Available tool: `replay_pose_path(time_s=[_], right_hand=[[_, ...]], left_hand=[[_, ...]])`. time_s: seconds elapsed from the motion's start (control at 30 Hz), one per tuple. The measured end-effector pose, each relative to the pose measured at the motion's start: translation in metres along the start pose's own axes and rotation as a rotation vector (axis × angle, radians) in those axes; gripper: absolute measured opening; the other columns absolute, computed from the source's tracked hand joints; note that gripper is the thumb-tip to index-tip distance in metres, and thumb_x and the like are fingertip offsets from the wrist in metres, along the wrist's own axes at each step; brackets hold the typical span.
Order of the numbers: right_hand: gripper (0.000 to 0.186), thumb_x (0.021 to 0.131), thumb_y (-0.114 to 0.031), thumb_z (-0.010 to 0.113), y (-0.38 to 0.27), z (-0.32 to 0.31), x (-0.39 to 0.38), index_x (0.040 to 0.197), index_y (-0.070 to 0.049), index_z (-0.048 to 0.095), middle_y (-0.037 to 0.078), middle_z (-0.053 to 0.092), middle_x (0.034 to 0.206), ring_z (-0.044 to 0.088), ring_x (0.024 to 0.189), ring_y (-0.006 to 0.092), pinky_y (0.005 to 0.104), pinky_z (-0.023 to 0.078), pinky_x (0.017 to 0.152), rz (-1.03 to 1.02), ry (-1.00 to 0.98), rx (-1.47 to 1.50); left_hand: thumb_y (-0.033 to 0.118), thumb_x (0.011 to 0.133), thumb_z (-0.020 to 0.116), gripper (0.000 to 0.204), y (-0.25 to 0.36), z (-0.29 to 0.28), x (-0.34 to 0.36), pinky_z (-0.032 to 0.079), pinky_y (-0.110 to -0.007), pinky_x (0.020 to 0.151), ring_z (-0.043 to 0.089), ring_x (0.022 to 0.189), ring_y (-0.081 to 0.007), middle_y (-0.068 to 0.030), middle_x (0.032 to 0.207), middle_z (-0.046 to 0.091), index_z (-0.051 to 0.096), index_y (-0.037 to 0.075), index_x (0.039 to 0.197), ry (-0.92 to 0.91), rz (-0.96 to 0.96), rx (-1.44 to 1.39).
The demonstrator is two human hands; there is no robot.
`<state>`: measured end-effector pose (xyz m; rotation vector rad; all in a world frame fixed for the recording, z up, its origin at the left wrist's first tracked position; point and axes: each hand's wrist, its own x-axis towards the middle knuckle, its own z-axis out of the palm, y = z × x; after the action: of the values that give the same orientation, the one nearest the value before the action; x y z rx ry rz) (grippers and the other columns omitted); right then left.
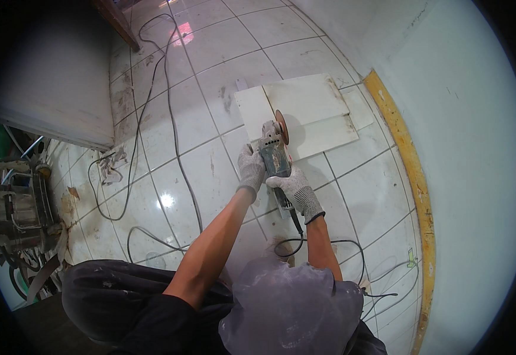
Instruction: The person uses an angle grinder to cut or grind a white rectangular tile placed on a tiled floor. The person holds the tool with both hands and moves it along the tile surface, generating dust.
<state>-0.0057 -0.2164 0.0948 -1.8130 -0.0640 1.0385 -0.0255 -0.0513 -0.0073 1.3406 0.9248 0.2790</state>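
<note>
Between my two gloved hands is an angle grinder (275,160) with a dark green-grey body and a reddish-brown disc (282,126) at its far end. My left hand (250,168), in a grey knit glove, is closed against the left side of the body near the head. Around the rear of the body wraps my right hand (296,186), gloved alike. The disc stands on edge over white tile pieces (302,100) lying on the floor; whether it touches them I cannot tell. A black cord (296,223) leaves the grinder's back end toward me.
Long dark cables (172,118) loop over the tiled floor on the left. Along the right wall (471,148) runs a yellowish worn strip (408,160). A cluttered dirty machine (18,207) stands far left, near a crumpled rag (111,168). My knees (290,307) are close below.
</note>
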Motion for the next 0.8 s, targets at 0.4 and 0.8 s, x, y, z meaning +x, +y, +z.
replay_pose_path(time_s=[0.4, 0.8], right_hand=[[0.065, 0.081, -0.032, 0.089, 0.006, 0.003, 0.009, 0.131, 0.004, 0.069, 0.012, 0.078, 0.102, 0.075, 0.089, 0.0190, 0.0367, 0.062, 0.083, -0.002, 0.013, -0.016], [0.044, 0.084, -0.029, 0.089, 0.005, 0.003, 0.004, 0.116, -0.002, 0.075, 0.006, 0.077, 0.095, 0.074, 0.085, 0.0157, 0.0352, 0.061, 0.083, -0.043, 0.060, -0.018]], left_hand=[[0.010, 0.113, 0.062, 0.016, 0.001, -0.003, 0.007, 0.066, -0.033, 0.073, 0.077, 0.086, -0.0160, -0.0103, 0.104, 0.078, 0.069, 0.000, 0.123, 0.006, -0.018, 0.070], [0.014, 0.113, 0.064, 0.015, -0.014, -0.001, 0.017, 0.065, -0.032, 0.072, 0.076, 0.084, -0.0153, -0.0100, 0.102, 0.078, 0.070, 0.000, 0.118, 0.018, 0.003, 0.118]])
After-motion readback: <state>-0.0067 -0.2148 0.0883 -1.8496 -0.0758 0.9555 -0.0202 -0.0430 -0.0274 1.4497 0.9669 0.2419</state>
